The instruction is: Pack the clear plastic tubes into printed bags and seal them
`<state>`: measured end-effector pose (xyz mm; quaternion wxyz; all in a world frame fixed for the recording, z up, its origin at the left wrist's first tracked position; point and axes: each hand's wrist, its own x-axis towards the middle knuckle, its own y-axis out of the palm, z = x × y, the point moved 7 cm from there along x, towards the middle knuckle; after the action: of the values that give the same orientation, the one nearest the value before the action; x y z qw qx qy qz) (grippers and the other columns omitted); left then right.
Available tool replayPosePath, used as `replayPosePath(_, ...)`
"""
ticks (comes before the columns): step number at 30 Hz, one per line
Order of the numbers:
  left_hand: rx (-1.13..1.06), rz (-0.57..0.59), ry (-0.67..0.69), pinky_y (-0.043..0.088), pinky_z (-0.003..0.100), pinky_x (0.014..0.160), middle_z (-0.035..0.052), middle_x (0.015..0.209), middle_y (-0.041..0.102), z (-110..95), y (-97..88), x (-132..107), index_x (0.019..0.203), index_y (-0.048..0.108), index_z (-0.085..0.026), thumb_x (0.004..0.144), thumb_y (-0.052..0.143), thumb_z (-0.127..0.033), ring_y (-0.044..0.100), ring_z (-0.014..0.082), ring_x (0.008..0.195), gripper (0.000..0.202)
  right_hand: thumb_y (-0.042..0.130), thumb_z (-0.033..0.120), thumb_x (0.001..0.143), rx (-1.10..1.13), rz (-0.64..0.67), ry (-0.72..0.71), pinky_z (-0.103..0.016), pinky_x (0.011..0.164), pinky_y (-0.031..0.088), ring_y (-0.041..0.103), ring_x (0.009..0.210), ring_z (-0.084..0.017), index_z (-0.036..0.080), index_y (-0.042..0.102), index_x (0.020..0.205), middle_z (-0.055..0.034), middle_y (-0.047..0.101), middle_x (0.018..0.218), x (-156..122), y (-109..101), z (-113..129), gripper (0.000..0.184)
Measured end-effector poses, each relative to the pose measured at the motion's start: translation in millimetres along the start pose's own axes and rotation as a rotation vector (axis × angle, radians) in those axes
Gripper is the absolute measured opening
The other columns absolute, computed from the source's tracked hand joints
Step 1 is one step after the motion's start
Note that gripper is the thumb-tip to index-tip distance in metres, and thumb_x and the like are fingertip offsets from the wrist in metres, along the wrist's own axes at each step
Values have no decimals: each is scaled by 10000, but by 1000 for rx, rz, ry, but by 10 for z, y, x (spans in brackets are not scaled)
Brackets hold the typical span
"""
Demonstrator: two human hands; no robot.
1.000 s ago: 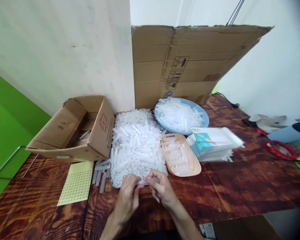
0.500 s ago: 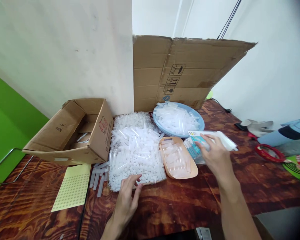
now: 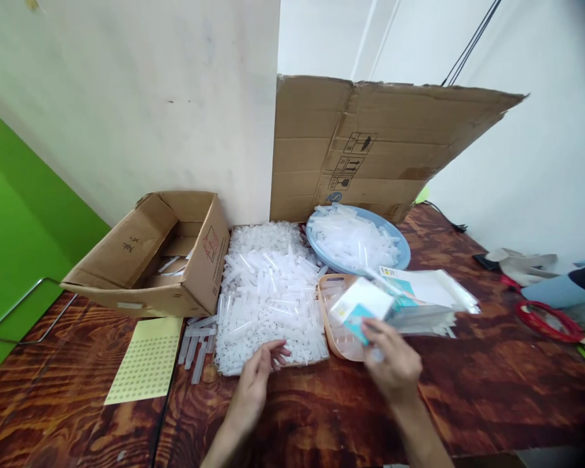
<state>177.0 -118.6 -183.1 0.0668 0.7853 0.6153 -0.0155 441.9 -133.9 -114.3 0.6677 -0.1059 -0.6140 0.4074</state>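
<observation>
- Card packet [image 3: 363, 305], a flat clear sleeve with a white and teal printed card inside, is lifted off the counter [image 3: 468, 390]. It is pinched at its near lower corner by the fingers [image 3: 370, 331] of the right hand [image 3: 392, 361] and tilts up and away from them, above the beige tray [image 3: 327, 305].
- It looks very light and thin. The card probably gives some stiffness, but the film is likely slick and blurs here, so a pinch at one corner may let it swing or slip.
- A hold along a long edge, thumb on one face and fingertips on the other, should be steadier, and hard pressure could crease the card.
- Beyond the right fingers and to their right lies the stack of packets [image 3: 426, 296], its loose film edges fanned out.
- Left hand [image 3: 258, 380] rests low with its fingers half curled, tips touching the near edge of the pile of clear plastic tubes [image 3: 268, 292]. Whether they pinch a tube I cannot tell.
- Those tubes look small, light, rigid and smooth, so they would likely roll, and each is best taken across its middle.
- Far past both sets of fingers sits the blue basin [image 3: 400, 250], also heaped with tubes.
</observation>
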Motion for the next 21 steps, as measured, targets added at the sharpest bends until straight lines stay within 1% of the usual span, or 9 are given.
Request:
replayPosePath(2, -274, 30, -127, 532, 395, 836, 153, 1087, 728, 81, 56, 54, 1246, 636, -141, 990, 276, -682, 680, 242, 915, 698, 563, 7, 857, 299, 118, -81, -355, 832, 593, 735, 965, -245, 253, 715, 1097, -98, 762, 1082, -122, 183, 446, 376)
replayPosePath(3, -370, 40, -184, 542, 376, 787, 151, 1047, 740, 112, 75, 74, 1222, 646, -128, 974, 342, -689, 690, 234, 859, 684, 557, 7, 858, 440, 200, -88, -349, 831, 596, 727, 978, -240, 272, 711, 1125, -95, 749, 1112, -178, 285, 647, 407)
replayPosePath(6, -454, -41, -257, 521, 282, 646, 89, 837, 750, 163, -27, 94, 1038, 700, -113, 872, 683, -557, 662, 177, 667, 475, 598, 96, 876, 726, 371, 81, -389, 902, 577, 661, 1112, -279, 270, 680, 1230, -118, 660, 1254, -271, 529, 979, 403)
replayPosePath(9, -466, -160, -232, 479, 224, 584, 31, 690, 702, 166, -273, 20, 876, 700, -115, 793, 804, -470, 598, 126, 568, 379, 575, 248, 951, 853, 329, 395, -403, 947, 536, 597, 1172, -295, 247, 683, 1219, -122, 585, 1284, -252, 643, 905, 288)
replayPosePath(12, -462, -146, -234, 416, 188, 531, 10, 633, 652, 156, -457, -115, 771, 678, -114, 768, 835, -421, 535, 90, 522, 345, 539, 371, 1005, 906, 193, 652, -365, 933, 506, 597, 1096, -262, 243, 723, 1146, -95, 567, 1216, -184, 720, 700, 265)
replayPosePath(15, -382, -71, -278, 352, 173, 493, -5, 585, 610, 159, -538, -230, 702, 658, -110, 739, 863, -381, 487, 72, 494, 343, 603, 500, 964, 999, 123, 775, -350, 919, 487, 587, 1066, -256, 230, 736, 1174, -93, 580, 1189, -85, 847, 602, 368)
replayPosePath(17, -329, -10, -324, 328, 173, 481, -7, 567, 596, 181, -535, -281, 684, 653, -108, 727, 870, -387, 472, 71, 484, 356, 636, 541, 934, 1165, 104, 850, -333, 829, 511, 618, 937, -228, 219, 748, 1128, -90, 625, 1113, -37, 960, 606, 392)
replayPosePath(19, -306, 29, -361, 321, 178, 480, -1, 579, 600, 207, -525, -321, 700, 657, -107, 725, 867, -406, 473, 76, 492, 366, 696, 520, 901, 1339, 143, 917, -296, 702, 519, 621, 756, -179, 209, 737, 1098, -72, 662, 1003, -19, 1079, 666, 370)
replayPosePath(21, -299, 54, -362, 318, 181, 489, 2, 605, 598, 212, -525, -350, 727, 659, -107, 743, 850, -430, 473, 81, 516, 376, 774, 452, 856, 1443, 190, 944, -259, 618, 505, 615, 660, -150, 216, 689, 1131, -42, 679, 908, -25, 1158, 743, 372)
